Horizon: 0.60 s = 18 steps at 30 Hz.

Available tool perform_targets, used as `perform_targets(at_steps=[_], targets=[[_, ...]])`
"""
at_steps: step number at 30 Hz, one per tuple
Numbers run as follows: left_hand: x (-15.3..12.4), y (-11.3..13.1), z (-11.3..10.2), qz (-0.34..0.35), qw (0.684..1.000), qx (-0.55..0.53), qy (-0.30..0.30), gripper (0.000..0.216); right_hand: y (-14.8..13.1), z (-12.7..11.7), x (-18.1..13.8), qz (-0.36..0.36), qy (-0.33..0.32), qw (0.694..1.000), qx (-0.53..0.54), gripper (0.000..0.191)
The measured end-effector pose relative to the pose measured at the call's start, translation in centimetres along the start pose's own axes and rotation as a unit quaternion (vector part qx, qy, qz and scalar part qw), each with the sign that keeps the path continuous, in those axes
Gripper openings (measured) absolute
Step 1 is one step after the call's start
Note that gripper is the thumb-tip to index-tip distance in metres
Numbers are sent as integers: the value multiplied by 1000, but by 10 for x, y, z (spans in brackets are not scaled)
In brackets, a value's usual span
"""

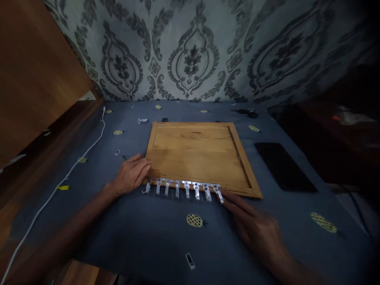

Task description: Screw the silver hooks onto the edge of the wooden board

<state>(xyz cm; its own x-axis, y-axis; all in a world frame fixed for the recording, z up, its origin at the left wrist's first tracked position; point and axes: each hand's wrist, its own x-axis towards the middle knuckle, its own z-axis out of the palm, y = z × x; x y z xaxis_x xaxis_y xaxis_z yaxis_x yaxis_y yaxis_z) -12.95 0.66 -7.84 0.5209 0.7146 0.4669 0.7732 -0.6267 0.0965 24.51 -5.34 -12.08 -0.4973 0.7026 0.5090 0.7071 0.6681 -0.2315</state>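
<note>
A wooden framed board lies flat on a blue cloth. Along its near edge runs a row of several small metal hooks. My left hand rests at the board's near left corner, fingers curled against the wood by the first hook. My right hand lies on the cloth at the near right, its fingers stretched out, the fingertips touching the last hook at the right end of the row.
A black phone lies right of the board. A white cable runs along the left. Small metal pieces and a loose clip lie on the cloth. Patterned wallpaper stands behind, a wooden panel at left.
</note>
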Motion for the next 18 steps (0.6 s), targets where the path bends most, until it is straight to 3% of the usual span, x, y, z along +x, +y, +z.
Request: perform_targets(at_steps=[8, 18], targets=[[-11, -11, 10, 9, 999, 17, -44, 30, -13, -1, 2, 55, -36, 997, -35, 41], [-11, -14, 8, -15, 999, -50, -11, 23, -19, -3, 7, 76, -35, 996, -11, 25]])
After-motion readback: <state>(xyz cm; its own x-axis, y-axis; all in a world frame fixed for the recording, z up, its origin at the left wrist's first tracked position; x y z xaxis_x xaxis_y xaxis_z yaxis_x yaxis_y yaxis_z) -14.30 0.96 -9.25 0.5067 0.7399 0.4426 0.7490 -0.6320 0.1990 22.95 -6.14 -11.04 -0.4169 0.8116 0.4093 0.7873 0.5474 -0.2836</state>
